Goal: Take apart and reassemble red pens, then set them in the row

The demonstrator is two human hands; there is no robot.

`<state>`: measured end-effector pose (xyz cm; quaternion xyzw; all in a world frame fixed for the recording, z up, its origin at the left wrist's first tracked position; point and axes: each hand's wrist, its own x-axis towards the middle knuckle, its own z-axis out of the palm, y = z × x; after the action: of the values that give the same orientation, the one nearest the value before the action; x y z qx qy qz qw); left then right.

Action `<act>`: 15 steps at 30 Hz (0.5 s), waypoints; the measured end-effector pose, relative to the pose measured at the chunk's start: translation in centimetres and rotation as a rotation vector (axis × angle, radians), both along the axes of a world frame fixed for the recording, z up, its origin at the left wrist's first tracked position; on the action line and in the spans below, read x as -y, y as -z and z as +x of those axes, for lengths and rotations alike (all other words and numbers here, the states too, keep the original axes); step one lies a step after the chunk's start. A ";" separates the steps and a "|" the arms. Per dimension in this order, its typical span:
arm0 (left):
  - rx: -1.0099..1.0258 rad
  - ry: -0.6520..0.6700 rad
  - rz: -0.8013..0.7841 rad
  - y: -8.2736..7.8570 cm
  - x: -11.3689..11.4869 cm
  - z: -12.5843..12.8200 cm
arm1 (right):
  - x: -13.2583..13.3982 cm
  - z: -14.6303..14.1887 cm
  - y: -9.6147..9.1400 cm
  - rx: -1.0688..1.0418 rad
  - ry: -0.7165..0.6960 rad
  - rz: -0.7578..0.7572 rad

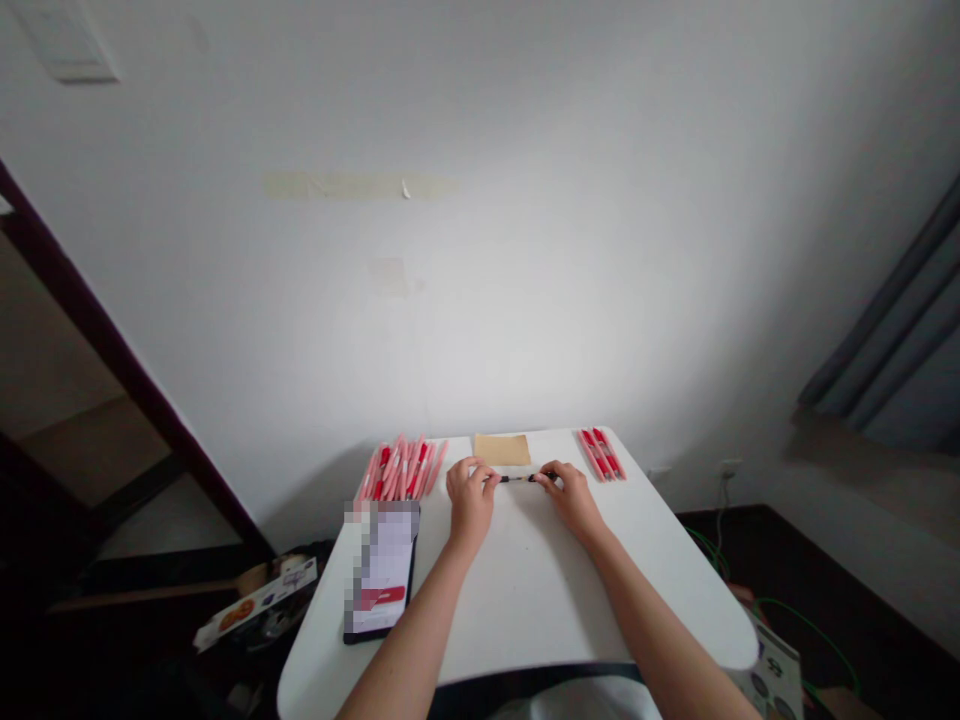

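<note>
My left hand (470, 492) and my right hand (571, 493) are both closed on the ends of one thin dark pen (519, 479), held level just above the white table (525, 590). A heap of several pink and red pens (401, 468) lies at the table's far left, close to my left hand. A smaller row of red pens (601, 453) lies at the far right, beyond my right hand. A tan paper square (502, 449) rests at the far edge, behind the held pen.
A black phone with a lit screen (381, 570) lies on the table's left side beside my left forearm. A white wall stands right behind the table. Boxes (255, 603) sit on the dark floor at left, green cables (795, 615) at right.
</note>
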<state>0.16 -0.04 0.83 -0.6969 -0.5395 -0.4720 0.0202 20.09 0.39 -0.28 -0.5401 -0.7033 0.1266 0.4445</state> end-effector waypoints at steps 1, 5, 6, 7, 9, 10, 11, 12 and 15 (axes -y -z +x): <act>0.002 0.004 0.003 0.0 0.0 0.0 | 0.0 0.0 0.0 0.009 0.004 0.005; 0.000 -0.006 0.003 0.1 0.0 0.0 | 0.0 0.0 -0.2 0.044 0.015 0.031; 0.002 -0.013 0.001 0.2 -0.1 -0.1 | 0.0 0.0 -0.2 0.046 0.011 0.036; 0.004 -0.020 0.000 0.2 -0.2 -0.1 | 0.1 0.0 -0.2 0.042 0.007 0.042; 0.008 -0.028 0.001 0.3 -0.2 -0.1 | 0.1 0.0 -0.1 0.017 -0.003 0.053; 0.010 -0.029 0.002 0.3 -0.2 -0.1 | 0.1 0.0 -0.1 0.000 -0.002 0.059; 0.010 -0.028 0.003 0.3 -0.2 -0.1 | 0.1 0.0 0.0 -0.014 0.000 0.064; 0.008 -0.026 0.003 0.2 -0.1 -0.1 | 0.1 0.0 0.0 -0.024 0.004 0.067; -0.009 -0.011 -0.001 -0.1 0.1 0.1 | 0.1 0.0 0.1 -0.014 0.017 0.061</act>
<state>0.21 -0.13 0.95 -0.6962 -0.5436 -0.4682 0.0249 20.11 0.32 -0.38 -0.5312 -0.6993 0.1051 0.4667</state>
